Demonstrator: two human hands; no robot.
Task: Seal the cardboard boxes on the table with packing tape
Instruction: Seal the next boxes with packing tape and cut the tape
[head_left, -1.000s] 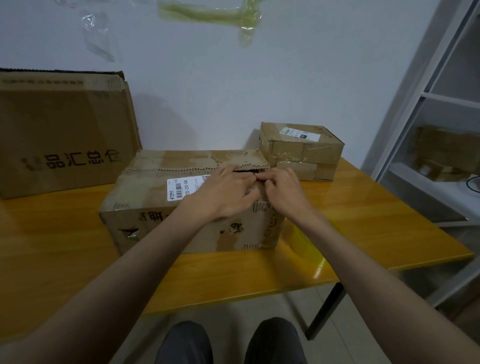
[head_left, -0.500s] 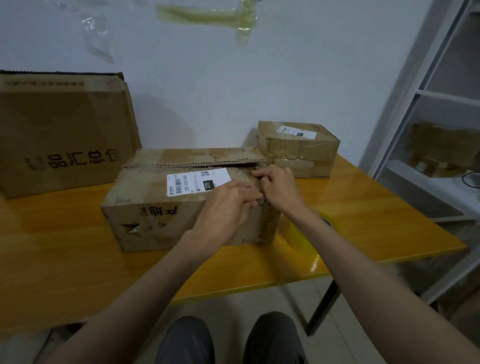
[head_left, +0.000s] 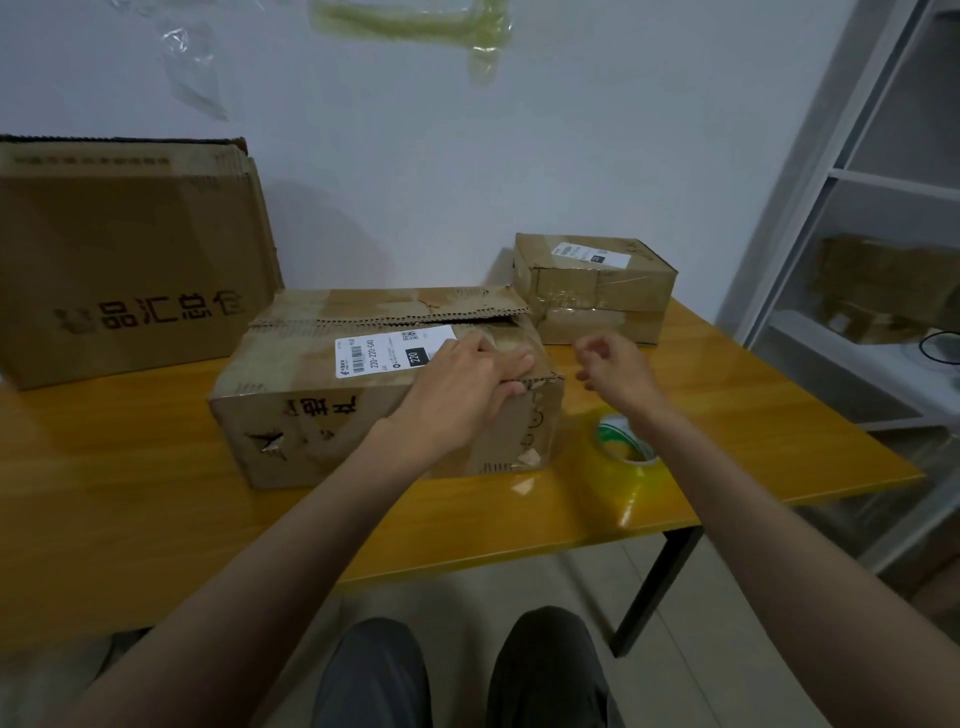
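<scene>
Now left hand (head_left: 467, 387) presses flat on box (head_left: 322, 415) flap; right hand (head_left: 615, 371) loosely curled, empty. Keep flap down, fetch tape roll (head_left: 626, 449).

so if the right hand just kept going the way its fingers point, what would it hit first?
Probably the right end of the middle box, which the left hand presses; the right hand points leftward at it. Depth is unclear.

Worn box (head_left: 311, 410) mid-table, flap ajar – tape roll (head_left: 626, 457) beside, apparently flat.

Left hand (head_left: 462, 384) pressing flat on middle box (head_left: 322, 415), right hand (head_left: 615, 369) lifted beside it, tape roll (head_left: 623, 447) below
</scene>
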